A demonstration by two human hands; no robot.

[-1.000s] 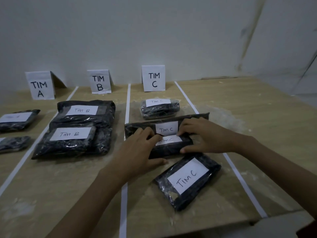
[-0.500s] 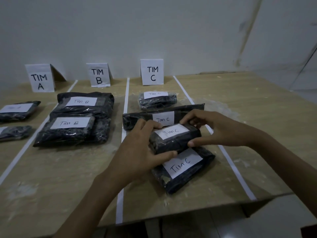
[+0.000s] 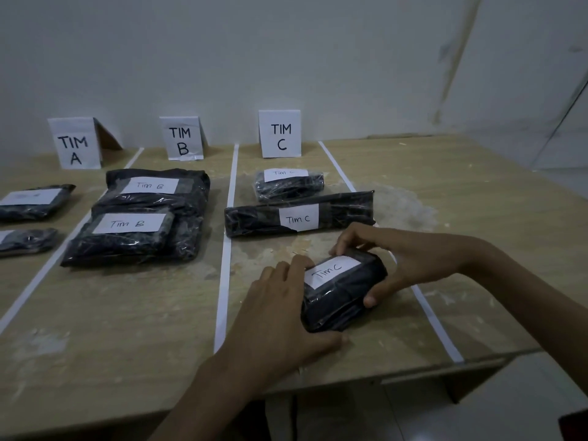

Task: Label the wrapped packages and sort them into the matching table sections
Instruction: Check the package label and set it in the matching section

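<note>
Not much gear on show here tbh. It's just a person's two bare hands, the left hand (image 3: 280,313) and the right hand (image 3: 407,259). Both forearms are bare as far as they run, right out to the bottom and right edges of the shot, and the wrists are bare too. The fingers (image 3: 286,268) look slim with nails kept short. A small dark reddish patch (image 3: 574,424) sits below the near right corner of the counter (image 3: 127,313). It might be a scrap of their clothing, but it's too dim and cropped to say.
</note>
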